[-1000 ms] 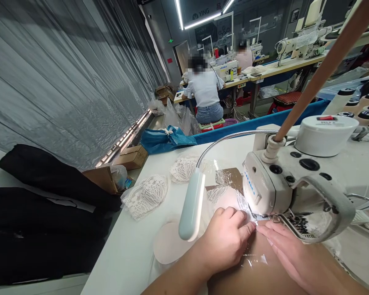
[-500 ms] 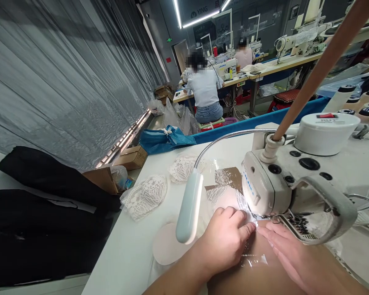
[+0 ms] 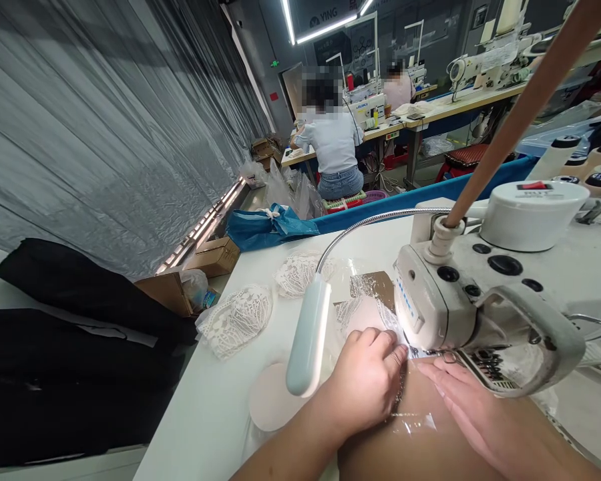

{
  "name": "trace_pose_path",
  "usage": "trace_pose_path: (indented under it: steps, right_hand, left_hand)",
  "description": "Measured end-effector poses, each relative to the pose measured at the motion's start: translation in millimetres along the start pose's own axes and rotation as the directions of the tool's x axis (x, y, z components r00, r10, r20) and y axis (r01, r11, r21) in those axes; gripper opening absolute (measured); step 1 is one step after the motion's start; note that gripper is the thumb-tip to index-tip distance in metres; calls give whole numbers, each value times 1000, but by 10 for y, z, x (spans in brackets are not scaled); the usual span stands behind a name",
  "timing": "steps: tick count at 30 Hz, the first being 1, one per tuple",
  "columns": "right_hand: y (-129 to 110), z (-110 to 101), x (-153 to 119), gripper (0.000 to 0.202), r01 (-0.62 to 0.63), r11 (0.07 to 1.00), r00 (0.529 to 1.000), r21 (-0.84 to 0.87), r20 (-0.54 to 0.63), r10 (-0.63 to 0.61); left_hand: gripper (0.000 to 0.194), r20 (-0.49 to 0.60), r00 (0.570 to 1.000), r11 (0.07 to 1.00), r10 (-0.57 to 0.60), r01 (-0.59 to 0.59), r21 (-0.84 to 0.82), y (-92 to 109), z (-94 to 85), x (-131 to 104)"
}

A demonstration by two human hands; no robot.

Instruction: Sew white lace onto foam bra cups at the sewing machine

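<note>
A white lace bra cup (image 3: 365, 315) lies beside the head of a white sewing machine (image 3: 431, 300), under its lamp. My left hand (image 3: 370, 377) is closed on the near edge of this cup, thumb and fingers pinched by the needle area. Flat on the brown covered surface (image 3: 411, 447), my right hand (image 3: 463, 401) has its fingers stretched out, tips just right of the needle area. The needle itself is hidden behind the machine head. Part of the cup is covered by my left hand.
Two more lace cups (image 3: 240, 319) and a beige round pad (image 3: 275, 397) lie on the white table (image 3: 195, 414). A gooseneck lamp (image 3: 308, 341) hangs above my left forearm. Thread cones (image 3: 555, 157) stand at right. Beyond a blue cloth barrier, a person (image 3: 335, 150) sits at another machine.
My left hand has shifted slightly left and away from my right fingertips, with the lace edge moving along. The gap between the hands is wider. My right hand stays nearly in place.
</note>
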State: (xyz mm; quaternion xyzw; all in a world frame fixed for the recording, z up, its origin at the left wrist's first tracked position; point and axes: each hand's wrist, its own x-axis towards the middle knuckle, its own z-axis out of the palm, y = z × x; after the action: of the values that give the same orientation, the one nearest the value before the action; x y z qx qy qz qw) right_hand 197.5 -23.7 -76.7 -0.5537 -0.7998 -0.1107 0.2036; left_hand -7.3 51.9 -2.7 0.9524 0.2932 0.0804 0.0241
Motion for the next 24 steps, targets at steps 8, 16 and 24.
trace_pose_path:
  steps: [8, 16, 24]
  right_hand:
    - [75, 0, -22, 42, 60, 997, 998, 37, 8, -61]
    - [141, 74, -78, 38, 60, 995, 998, 80, -4, -60]
    - [123, -86, 57, 33, 35, 973, 999, 229, 23, -41]
  left_hand:
    - [22, -40, 992, 992, -122, 120, -35, -62, 75, 17]
    - [34, -50, 965, 967, -256, 255, -20, -117, 46, 0]
    - [40, 41, 918, 917, -394, 396, -45, -189, -171, -132]
